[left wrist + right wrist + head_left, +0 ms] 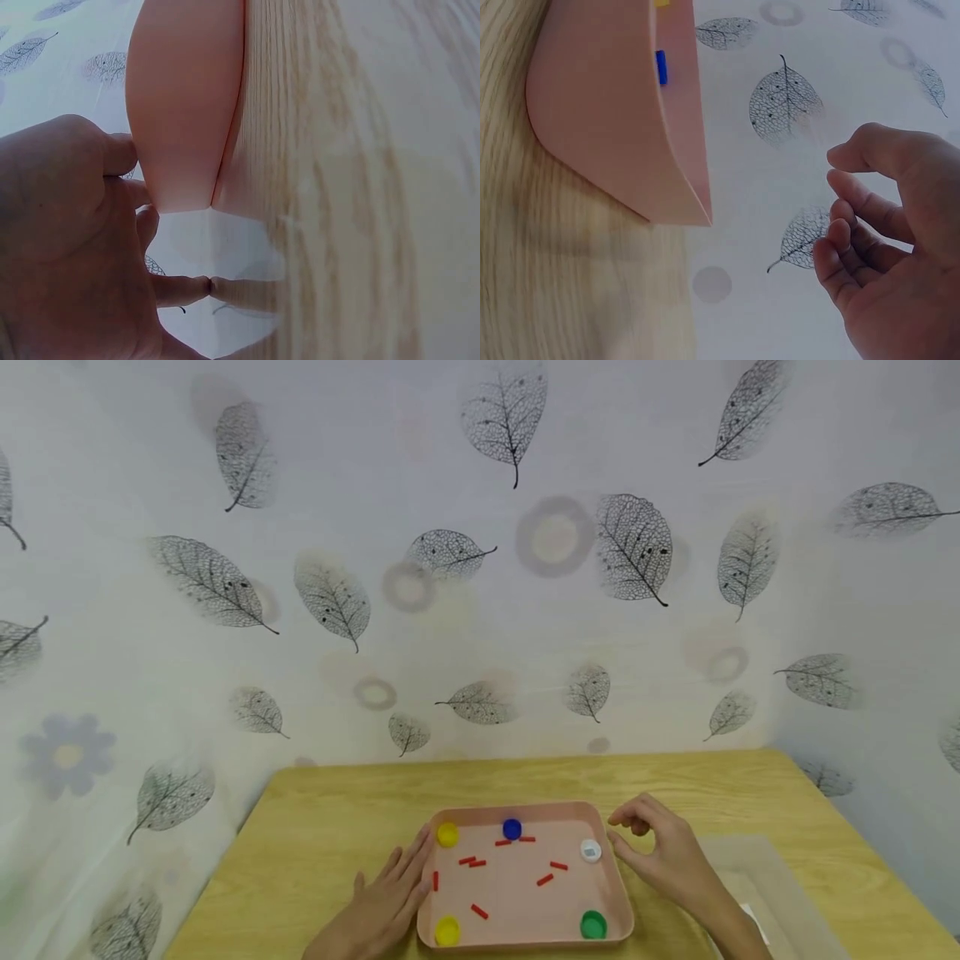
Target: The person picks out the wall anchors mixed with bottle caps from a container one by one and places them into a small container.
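While the straight-fingered left hand [384, 900] seems to steady the pink tray [517, 893] where red sticks [479, 912] lie, the right hand [667, 853] hovers just beside it, thumb and forefinger apart, and lifting a stick would likely need a pinch

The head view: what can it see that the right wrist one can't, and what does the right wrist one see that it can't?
Only the head view shows the bare left hand, the small red sticks, the round green cap and the round white cap.

Only the right wrist view shows the outside of one side wall of the pink rectangular tray, the side next to the bare right hand.

Both show that tray, that hand, the round blue cap, something yellow, the wood-grain table and the leaf-patterned wall.
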